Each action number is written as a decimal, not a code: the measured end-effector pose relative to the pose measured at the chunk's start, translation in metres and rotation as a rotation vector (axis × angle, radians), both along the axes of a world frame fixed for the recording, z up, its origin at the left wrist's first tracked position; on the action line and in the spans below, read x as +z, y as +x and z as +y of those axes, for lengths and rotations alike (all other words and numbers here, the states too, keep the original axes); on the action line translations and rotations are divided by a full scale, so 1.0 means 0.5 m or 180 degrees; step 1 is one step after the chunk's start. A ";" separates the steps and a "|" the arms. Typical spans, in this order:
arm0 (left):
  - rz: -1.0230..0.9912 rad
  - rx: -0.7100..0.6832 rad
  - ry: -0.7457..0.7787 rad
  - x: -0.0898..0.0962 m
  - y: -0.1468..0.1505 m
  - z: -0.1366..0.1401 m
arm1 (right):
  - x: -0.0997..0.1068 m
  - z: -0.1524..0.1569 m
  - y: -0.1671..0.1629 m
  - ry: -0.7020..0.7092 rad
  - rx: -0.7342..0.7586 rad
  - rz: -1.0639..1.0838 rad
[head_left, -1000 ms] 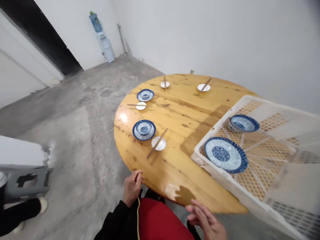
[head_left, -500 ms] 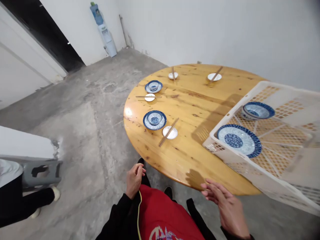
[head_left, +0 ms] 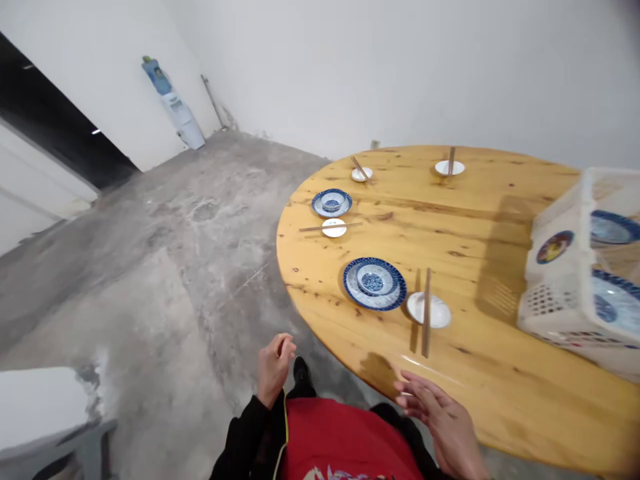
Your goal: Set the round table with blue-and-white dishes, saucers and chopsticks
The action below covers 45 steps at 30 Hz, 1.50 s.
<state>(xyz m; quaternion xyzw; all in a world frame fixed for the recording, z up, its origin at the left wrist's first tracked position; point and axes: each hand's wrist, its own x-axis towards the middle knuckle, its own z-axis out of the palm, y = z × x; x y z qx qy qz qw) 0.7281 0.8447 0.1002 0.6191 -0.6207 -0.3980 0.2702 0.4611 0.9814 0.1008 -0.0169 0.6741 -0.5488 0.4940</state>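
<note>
My left hand (head_left: pixel 274 367) is in front of my body, left of the table edge, its fingers loosely bent and apart with nothing in them. My right hand (head_left: pixel 440 417) hovers over the near table edge, fingers stretched out and holding nothing. Nearest to it is a white saucer (head_left: pixel 440 312) with a pair of chopsticks (head_left: pixel 427 333) laid across it. Left of that saucer, a small bowl (head_left: pixel 374 280) sits on a blue-and-white plate (head_left: pixel 354 288). Farther back, another bowl (head_left: pixel 332 201) rests on a patterned plate (head_left: pixel 317 203), with a saucer (head_left: pixel 334 232) and chopsticks (head_left: pixel 310 229) in front.
The round wooden table (head_left: pixel 400 213) bears two more saucers with chopsticks at its far side. A white plastic basket (head_left: pixel 555 287) holding blue-and-white dishes stands at the right. A water dispenser (head_left: pixel 183 120) is by the wall; a grey stool (head_left: pixel 85 450) stands lower left.
My view has moved closer to the left part of the table, so the basket has shifted right. The seated person at left is out of view. Both hands keep much the same pose.
</note>
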 end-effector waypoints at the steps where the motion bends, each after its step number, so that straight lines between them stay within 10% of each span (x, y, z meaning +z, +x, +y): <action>1: -0.0030 -0.0093 -0.0019 0.004 0.019 -0.032 | 0.003 -0.021 0.033 0.0001 0.0040 -0.0059; 11: 0.0274 -0.0757 0.0047 0.012 0.036 -0.237 | -0.007 -0.153 0.145 0.0097 -0.0098 0.0252; 26: 0.0278 -0.1677 0.0049 0.039 -0.090 -0.671 | -0.085 -0.380 0.017 0.0430 -0.1973 0.1017; 45: 0.0065 -0.1755 0.0630 -0.031 -0.481 -1.095 | -0.091 -0.459 0.083 0.0922 -0.2705 0.0935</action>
